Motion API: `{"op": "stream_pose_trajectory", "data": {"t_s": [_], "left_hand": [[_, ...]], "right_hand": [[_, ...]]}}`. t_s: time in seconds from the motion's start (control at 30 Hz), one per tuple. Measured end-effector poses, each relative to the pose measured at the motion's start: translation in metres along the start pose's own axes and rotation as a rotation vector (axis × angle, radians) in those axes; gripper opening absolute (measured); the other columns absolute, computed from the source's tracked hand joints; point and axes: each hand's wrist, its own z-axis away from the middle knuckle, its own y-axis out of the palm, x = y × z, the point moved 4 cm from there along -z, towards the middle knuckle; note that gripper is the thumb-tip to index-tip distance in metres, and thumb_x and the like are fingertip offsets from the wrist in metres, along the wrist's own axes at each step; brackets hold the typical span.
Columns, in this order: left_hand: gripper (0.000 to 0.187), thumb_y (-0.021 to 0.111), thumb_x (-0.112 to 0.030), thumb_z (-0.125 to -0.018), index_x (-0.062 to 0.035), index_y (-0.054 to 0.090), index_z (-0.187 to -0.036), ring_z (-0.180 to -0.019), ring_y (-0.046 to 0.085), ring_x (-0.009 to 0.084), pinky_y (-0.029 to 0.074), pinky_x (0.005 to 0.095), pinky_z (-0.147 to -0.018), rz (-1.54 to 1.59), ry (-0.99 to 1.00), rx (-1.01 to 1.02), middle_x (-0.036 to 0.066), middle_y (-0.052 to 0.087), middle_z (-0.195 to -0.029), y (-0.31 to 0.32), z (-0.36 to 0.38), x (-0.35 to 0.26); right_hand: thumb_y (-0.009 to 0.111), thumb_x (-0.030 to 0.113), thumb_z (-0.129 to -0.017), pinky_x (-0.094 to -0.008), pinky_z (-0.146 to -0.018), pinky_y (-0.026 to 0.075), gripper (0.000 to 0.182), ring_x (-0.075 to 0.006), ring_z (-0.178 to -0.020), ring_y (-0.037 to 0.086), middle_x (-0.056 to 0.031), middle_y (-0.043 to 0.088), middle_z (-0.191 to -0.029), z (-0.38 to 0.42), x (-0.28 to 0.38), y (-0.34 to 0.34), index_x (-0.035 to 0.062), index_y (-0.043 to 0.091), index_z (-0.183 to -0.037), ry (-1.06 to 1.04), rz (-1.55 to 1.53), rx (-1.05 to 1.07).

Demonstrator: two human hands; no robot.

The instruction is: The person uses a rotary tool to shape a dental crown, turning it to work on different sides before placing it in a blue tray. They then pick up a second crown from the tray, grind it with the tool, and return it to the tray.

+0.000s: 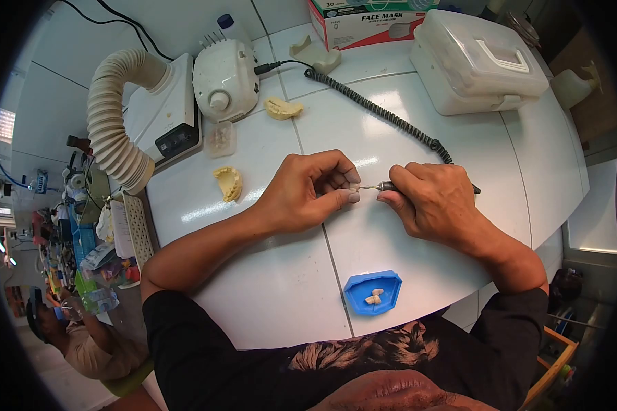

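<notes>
My left hand [312, 186] pinches a small pale piece [354, 186] between thumb and fingers, mostly hidden by the fingertips. In my right hand [432, 198] is a rotary handpiece [386, 185], gripped like a pen. Its thin metal bur [369, 187] points left and its tip meets the piece at my left fingertips. A coiled black cord [384, 106] runs from behind my right hand up to a white micromotor control unit [225, 79]. Nearer my body, a blue tray [354, 282] holds several small tooth-coloured pieces [373, 299].
Yellowish dental casts [283, 108] [228, 183] lie left of my hands. A dust extractor with a ribbed hose [110, 103] stands at the left. Behind are a face mask box [367, 27] and a lidded plastic case [476, 65]. Another person [92, 339] sits at lower left.
</notes>
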Motion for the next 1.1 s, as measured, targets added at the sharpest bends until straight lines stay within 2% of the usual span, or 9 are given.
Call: {"op": "stream_pose_trajectory", "data": {"t_s": [0.17,0.37,0.47,1.1], "left_hand": [[0.019,0.083,-0.007,-0.102,0.0008,0.071,-0.115,-0.09,0.07,0.0076,0.057,0.0239,-0.079,-0.017,-0.058,0.037,0.003,0.075,-0.097,-0.001,0.0008,-0.0002],[0.02,0.083,-0.007,-0.101,0.0011,0.071,-0.115,-0.089,0.071,0.0078,0.057,0.0241,-0.079,-0.042,-0.054,0.037,0.003,0.075,-0.097,-0.0015,0.0005,-0.0012],[0.02,0.083,-0.009,-0.099,0.0018,0.073,-0.112,-0.084,0.073,0.0096,0.057,0.0269,-0.074,-0.013,-0.011,-0.012,0.006,0.078,-0.091,-0.001,-0.0002,0.001],[0.022,0.084,-0.011,-0.097,0.0029,0.075,-0.111,-0.086,0.073,0.0097,0.059,0.0264,-0.075,-0.065,-0.021,-0.013,0.006,0.078,-0.093,-0.0011,-0.0004,-0.0006]], "right_hand": [[0.074,0.043,-0.105,-0.043,-0.049,0.048,0.036,-0.0288,-0.055,0.066,-0.0065,0.066,-0.069,-0.0011,0.0005,-0.0016,0.0102,0.067,-0.09,-0.023,0.025,-0.011],[0.076,0.042,-0.105,-0.0429,-0.049,0.049,0.035,-0.0282,-0.056,0.067,-0.0059,0.066,-0.07,-0.0008,0.0017,-0.0012,0.0106,0.066,-0.09,-0.019,0.036,-0.011],[0.076,0.041,-0.104,-0.0427,-0.049,0.048,0.035,-0.0279,-0.056,0.066,-0.0058,0.066,-0.069,-0.0012,0.0015,-0.0013,0.0106,0.066,-0.09,-0.027,0.039,-0.011],[0.077,0.041,-0.104,-0.0417,-0.05,0.049,0.035,-0.0274,-0.056,0.067,-0.0058,0.066,-0.07,-0.0015,0.0014,0.0003,0.0105,0.067,-0.09,0.003,0.041,-0.019]]}}
